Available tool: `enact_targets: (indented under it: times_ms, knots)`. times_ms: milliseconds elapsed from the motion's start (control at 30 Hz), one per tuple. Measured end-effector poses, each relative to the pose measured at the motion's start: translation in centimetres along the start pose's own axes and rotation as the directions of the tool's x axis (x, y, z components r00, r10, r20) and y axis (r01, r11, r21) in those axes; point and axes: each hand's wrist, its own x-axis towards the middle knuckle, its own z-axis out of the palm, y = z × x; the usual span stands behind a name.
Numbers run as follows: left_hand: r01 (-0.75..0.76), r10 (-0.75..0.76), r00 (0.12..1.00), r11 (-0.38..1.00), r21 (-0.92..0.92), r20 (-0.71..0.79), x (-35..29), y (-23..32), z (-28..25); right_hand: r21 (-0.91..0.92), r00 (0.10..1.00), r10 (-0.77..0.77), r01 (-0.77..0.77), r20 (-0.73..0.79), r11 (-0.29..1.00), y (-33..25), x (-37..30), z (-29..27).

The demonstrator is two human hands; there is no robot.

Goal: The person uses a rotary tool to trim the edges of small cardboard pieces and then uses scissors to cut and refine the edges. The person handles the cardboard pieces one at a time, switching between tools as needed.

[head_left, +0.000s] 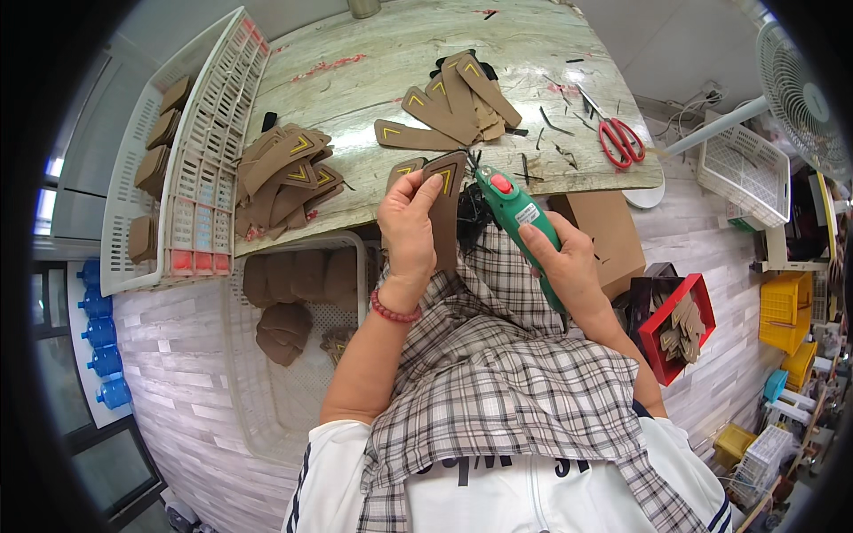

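My left hand (410,218) pinches a flat brown fabric tab (444,235) with a yellow V-shaped mark, held up just off the table's front edge; part of another such tab shows behind its fingers. In my right hand (564,258) is a green handheld power tool (520,213) with a red button, gripped round its body. The tool's narrow dark tip is close to the tab's upper right edge; I cannot tell whether they touch. Fanned out beyond both hands lie several brown tabs (458,98). To the left is a heap of similar tabs (289,173).
Red-handled scissors (621,142) and black scraps (555,122) lie on the worn table (373,53). A white crate (213,142) of brown stacks stands left; another white basket (238,373) sits below. On the right are a red box (708,306), cardboard box (613,240) and fan (800,80).
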Motion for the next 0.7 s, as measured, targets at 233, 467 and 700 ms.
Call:
enact_targets:
  times_ms: [233,467,700]
  knots:
    - [-0.020,0.007,0.998,0.979,0.204,0.068,0.5,0.9,-0.7,-0.022,1.000,-0.010,0.011,0.005,1.000,0.1,0.0,-0.2]
    - [-0.049,-0.004,0.987,0.942,0.331,0.158,1.3,1.9,-1.7,-0.030,0.999,-0.001,0.003,0.038,1.000,0.3,-0.1,-0.5]
    - [-0.055,-0.059,0.972,0.885,0.462,0.228,2.0,3.4,-2.8,-0.105,0.993,-0.054,0.065,0.106,0.992,0.8,0.0,-1.0]
